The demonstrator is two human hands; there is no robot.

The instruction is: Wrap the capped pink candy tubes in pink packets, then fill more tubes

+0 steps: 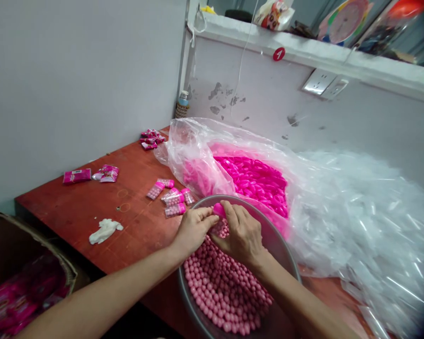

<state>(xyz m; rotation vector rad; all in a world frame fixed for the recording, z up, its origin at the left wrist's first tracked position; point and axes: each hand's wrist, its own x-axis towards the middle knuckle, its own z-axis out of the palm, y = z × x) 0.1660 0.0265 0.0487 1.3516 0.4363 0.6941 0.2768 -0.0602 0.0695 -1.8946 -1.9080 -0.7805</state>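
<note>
My left hand (193,227) and my right hand (243,231) meet over a grey basin (291,256). Both are closed around a small container whose bright pink cap (218,210) shows between the fingertips; its body is mostly hidden. The left thumb and forefinger pinch it from the left, and my right fingers press against the cap from the right. Below them, pink round beads (229,294) fill much of the basin. Just left of the basin rim lie several small clear containers (175,210) with pink caps and pink beads inside.
Behind the basin, a clear bag holds many pink caps (256,186). A large transparent plastic heap (367,212) covers the right side. Pink packets (77,176) and a crumpled white tissue (106,231) lie on the red table (141,188). A carton (69,270) stands lower left.
</note>
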